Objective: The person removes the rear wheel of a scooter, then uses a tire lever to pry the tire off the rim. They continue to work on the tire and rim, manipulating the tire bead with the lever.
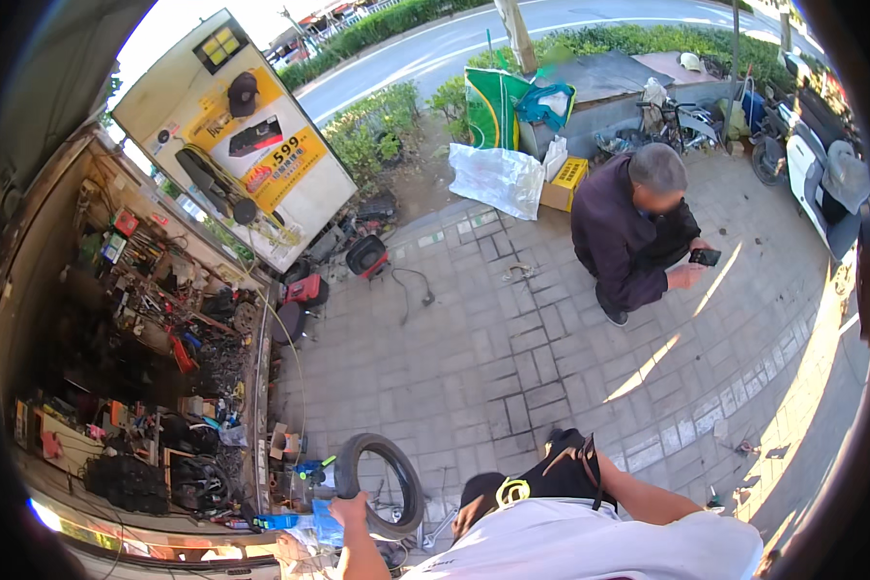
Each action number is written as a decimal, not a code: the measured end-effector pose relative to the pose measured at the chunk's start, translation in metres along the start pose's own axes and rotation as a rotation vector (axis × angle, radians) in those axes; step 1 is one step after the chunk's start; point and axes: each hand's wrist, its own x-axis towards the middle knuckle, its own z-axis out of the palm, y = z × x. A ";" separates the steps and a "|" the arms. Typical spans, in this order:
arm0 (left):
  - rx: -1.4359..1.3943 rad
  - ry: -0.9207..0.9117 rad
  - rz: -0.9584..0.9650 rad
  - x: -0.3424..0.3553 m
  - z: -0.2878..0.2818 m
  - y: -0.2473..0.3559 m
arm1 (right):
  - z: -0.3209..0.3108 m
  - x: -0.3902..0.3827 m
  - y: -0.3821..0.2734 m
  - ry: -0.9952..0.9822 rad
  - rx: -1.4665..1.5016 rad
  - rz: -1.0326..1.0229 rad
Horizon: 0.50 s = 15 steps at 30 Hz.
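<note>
My left hand (pixel 346 507) is closed round the rim of a black rubber tyre (pixel 411 491). It holds the tyre tilted up just above the paving at the lower middle. A silver wrench (pixel 441 528) lies beside the tyre on the ground. Next to my left hand are a crumpled blue plastic piece (pixel 326 524) and a bright green and blue tool (pixel 314 468). My right forearm (pixel 652 498) comes in from the lower right and reaches to my dark shorts. The fingers of my right hand are not clear against the dark cloth there.
A person (pixel 628 222) squats at the upper right with a phone (pixel 705 257). Cluttered shelves of tools and parts (pixel 179 358) fill the left. A power cord (pixel 411 290), a red and black case (pixel 304 290) and a yellow box (pixel 567 180) lie on the paving (pixel 435 377).
</note>
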 end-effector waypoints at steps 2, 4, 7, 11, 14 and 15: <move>-0.011 -0.037 -0.038 0.018 -0.001 0.042 | -0.017 0.033 -0.007 0.210 -0.603 0.004; -0.012 -0.028 -0.084 0.034 0.000 0.082 | -0.032 0.071 -0.005 0.130 -0.603 -0.019; 0.029 -0.090 -0.165 0.067 0.015 0.139 | -0.042 0.141 0.011 0.020 -0.250 -0.046; 0.140 -0.189 -0.224 0.128 0.063 0.209 | -0.054 0.248 0.003 0.116 -0.245 0.199; 0.191 -0.269 -0.254 0.183 0.096 0.258 | -0.053 0.324 -0.053 0.140 -0.139 0.128; 0.185 -0.294 -0.242 0.206 0.109 0.281 | -0.051 0.342 -0.079 0.165 -0.053 0.156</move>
